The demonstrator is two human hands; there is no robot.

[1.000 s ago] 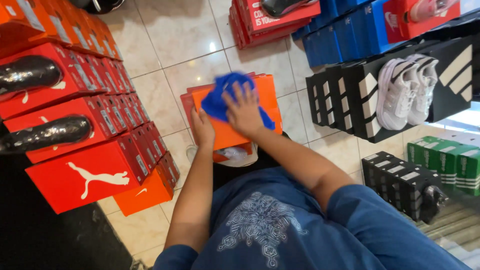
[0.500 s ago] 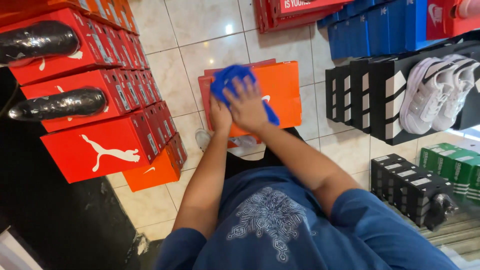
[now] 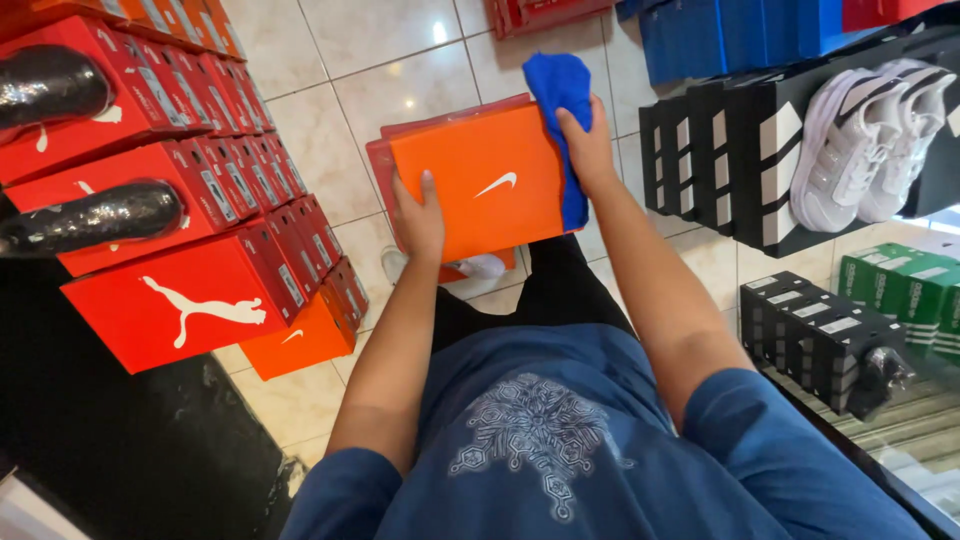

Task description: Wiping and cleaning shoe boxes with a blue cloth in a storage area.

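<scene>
I hold an orange shoe box (image 3: 480,180) in front of me, lid up, with a second orange box under it. My left hand (image 3: 418,215) grips the box's near left edge. My right hand (image 3: 588,150) presses a blue cloth (image 3: 562,110) against the box's right side; the cloth drapes down that edge. Below the boxes a white shoe (image 3: 470,270) on my foot shows on the tiled floor.
Rows of red shoe boxes (image 3: 190,300) stand stacked at the left, two with black shoes (image 3: 95,215) on top. Black boxes with white sneakers (image 3: 860,140) stand at the right, with green boxes (image 3: 900,285) and blue boxes (image 3: 720,35) nearby.
My right hand has slid the blue cloth from the top of the lid over to the box's right side. The orange lid now shows bare.
</scene>
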